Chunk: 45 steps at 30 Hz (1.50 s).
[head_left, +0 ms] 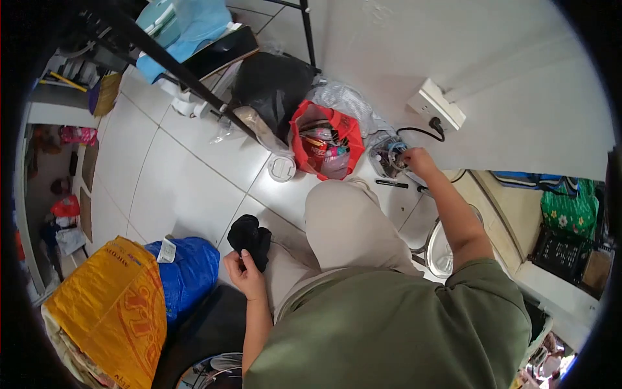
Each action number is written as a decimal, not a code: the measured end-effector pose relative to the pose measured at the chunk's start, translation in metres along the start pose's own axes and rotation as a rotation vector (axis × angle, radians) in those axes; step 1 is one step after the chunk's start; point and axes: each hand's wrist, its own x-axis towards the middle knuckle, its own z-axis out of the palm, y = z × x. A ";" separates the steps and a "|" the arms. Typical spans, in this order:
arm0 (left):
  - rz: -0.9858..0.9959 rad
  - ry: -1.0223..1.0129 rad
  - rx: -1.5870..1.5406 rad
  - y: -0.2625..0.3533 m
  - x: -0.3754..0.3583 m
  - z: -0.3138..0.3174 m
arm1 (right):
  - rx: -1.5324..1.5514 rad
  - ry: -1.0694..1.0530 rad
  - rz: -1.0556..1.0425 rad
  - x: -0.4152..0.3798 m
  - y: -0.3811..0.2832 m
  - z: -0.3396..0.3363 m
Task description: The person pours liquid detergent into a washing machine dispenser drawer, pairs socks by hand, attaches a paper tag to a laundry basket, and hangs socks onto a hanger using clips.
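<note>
My left hand [245, 276] is beside my left knee, its thumb and fingers pinched together on something too small to name. A bunched black cloth [249, 238] lies on that knee, touching the fingertips. My right arm reaches forward to a clear plastic container [387, 159] on the floor by the wall. At its right rim my right hand [420, 162] is closed, fingertips partly hidden among small mixed items and a light blue loop. Just below the container, a black marker pen [391, 184] lies on the tiles.
A red bag [327, 139] full of packets stands left of the container, beside a white-lidded cup [281, 168]. Behind are a black plastic bag [272, 84] and a black metal frame [175, 65]. A cord runs from the wall socket [437, 104]. Yellow [110, 311] and blue bags [188, 275] sit left.
</note>
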 end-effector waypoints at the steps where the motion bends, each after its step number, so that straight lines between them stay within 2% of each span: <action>1: -0.013 -0.005 0.004 -0.001 0.001 0.002 | -0.031 0.010 0.008 0.001 0.001 0.010; 4: 0.036 -0.011 -0.009 -0.019 0.004 0.005 | -0.306 -0.105 0.057 0.018 -0.009 0.030; 8: 0.037 -0.057 0.013 -0.006 0.005 0.003 | -0.446 -0.285 0.040 0.038 -0.026 0.006; 11: 0.032 -0.061 0.025 -0.004 0.005 0.006 | -0.481 -0.198 -0.108 0.041 0.010 0.043; 14: -0.011 -0.070 0.046 0.003 0.003 0.003 | -0.358 -0.316 0.030 0.058 0.033 0.068; 15: -0.048 -0.043 0.015 -0.007 0.000 0.004 | -0.172 -0.249 0.134 0.067 0.073 0.107; 16: -0.036 -0.028 0.032 -0.016 -0.001 0.005 | -0.020 -0.211 0.294 0.052 0.037 0.074; 17: -0.009 0.003 0.014 -0.025 -0.001 0.007 | -0.149 -0.201 0.066 0.072 0.093 0.120; 18: -0.003 0.004 0.049 -0.023 -0.001 0.007 | -0.201 -0.127 0.053 0.048 0.053 0.085; 20: 0.019 0.022 0.041 -0.005 0.004 0.007 | -0.485 -0.198 -0.091 0.055 0.071 0.097; 21: 0.056 0.048 0.007 -0.016 0.006 0.012 | -0.383 -0.174 0.006 0.035 0.022 0.050; 22: 0.023 0.028 0.017 -0.011 0.007 0.009 | -0.411 -0.154 0.019 0.034 0.022 0.054; 24: -0.007 0.044 0.022 -0.015 0.010 0.011 | -0.275 -0.027 0.032 0.036 0.024 0.058; 27: -0.013 0.047 0.004 -0.029 0.011 0.015 | -0.123 0.095 0.067 0.009 -0.026 0.012; 31: -0.032 0.039 -0.045 -0.037 0.014 0.022 | 0.008 0.277 0.216 0.008 -0.022 0.028; 33: 0.042 0.052 -0.030 -0.028 0.019 0.024 | 0.040 0.301 0.286 -0.001 -0.028 0.023; 34: 0.075 0.053 -0.019 -0.020 0.019 0.023 | 0.056 0.306 0.325 -0.010 -0.034 0.021; 36: -0.020 -0.088 0.014 0.008 0.027 0.013 | -0.080 0.183 0.254 -0.019 -0.031 0.017; 38: 0.042 -0.203 0.188 0.055 0.048 -0.009 | -0.165 0.076 0.216 -0.026 -0.017 0.021; 40: 0.015 -0.274 0.294 0.118 0.083 -0.041 | -0.213 -0.027 0.203 -0.040 -0.015 0.011; 41: 0.000 -0.309 0.343 0.151 0.099 -0.057 | -0.026 -0.097 0.363 -0.050 -0.027 -0.010; 45: 0.321 -0.116 0.357 0.258 0.172 -0.129 | -0.452 -0.212 -0.060 -0.087 -0.098 -0.123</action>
